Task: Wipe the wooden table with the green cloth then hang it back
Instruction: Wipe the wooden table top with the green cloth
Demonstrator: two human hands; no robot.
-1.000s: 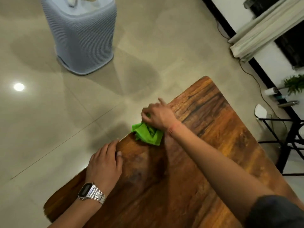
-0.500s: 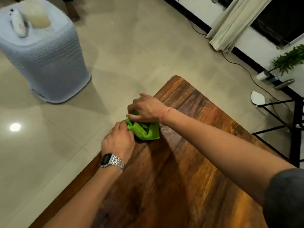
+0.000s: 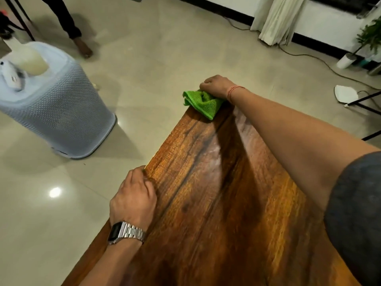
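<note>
The wooden table (image 3: 216, 193) runs from the bottom of the view up to its far end in the middle. A bunched green cloth (image 3: 203, 103) lies at that far end, partly over the edge. My right hand (image 3: 215, 86) presses on the cloth with fingers closed around it, the arm stretched across the table. My left hand (image 3: 135, 198), with a metal watch on the wrist, rests on the table's left edge with fingers curled over it.
A pale grey mesh basket (image 3: 61, 112) with a lid and items on top stands on the tiled floor to the left. Another person's leg and bare foot (image 3: 82, 48) are at the far left. A curtain (image 3: 276, 19), cables and a black frame (image 3: 365, 104) are at the right.
My right hand has pushed the cloth away from me to the table's far end. My left hand let go of the cloth and now rests on the left edge. The view swung left.
</note>
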